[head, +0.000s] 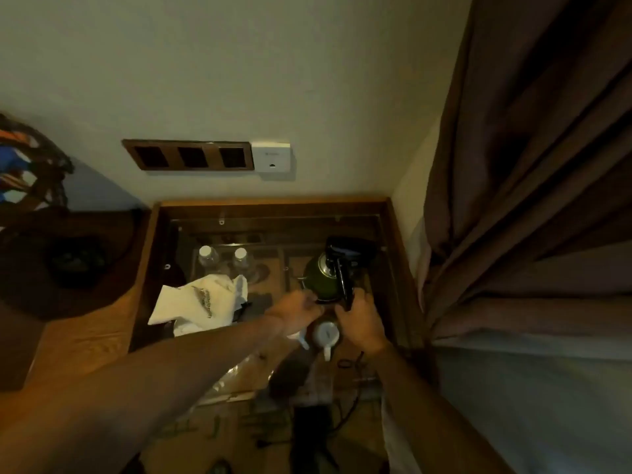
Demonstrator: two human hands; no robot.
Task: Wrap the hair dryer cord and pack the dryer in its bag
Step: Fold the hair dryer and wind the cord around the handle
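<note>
— So, where is the hair dryer [342, 265] at this moment?

— It is in the air above the right side of the glass-topped cabinet [393, 227], toward the back right corner, over a dark green kettle [318, 278]. The right hand [362, 319] has its fingers curled around the handle, and the black body points away from the person.

— And the left hand [297, 307]?

— It is just beside the right one, at the lower end of the handle. The fingers look bent, maybe pinching the cord there, but the light is dim and I cannot tell what they hold.

— Can you see the cord [352, 362] itself?

— Only a dark loop below the right wrist, near the front of the cabinet. The rest is hidden.

— So which step is it?

— I judge it is the beginning of the wrapping. To do it well, the right hand should keep the handle firm, and the left should lead the cord in even loops, not too tight at the place where it leaves the handle.

— What about the bag [201, 299]?

— A white cloth bag with dark print lies on the left part of the glass, near two water bottles [208, 254]. I think this is the one. A white cup [326, 333] stands close under the hands, so the hanging cord should not catch it.
</note>
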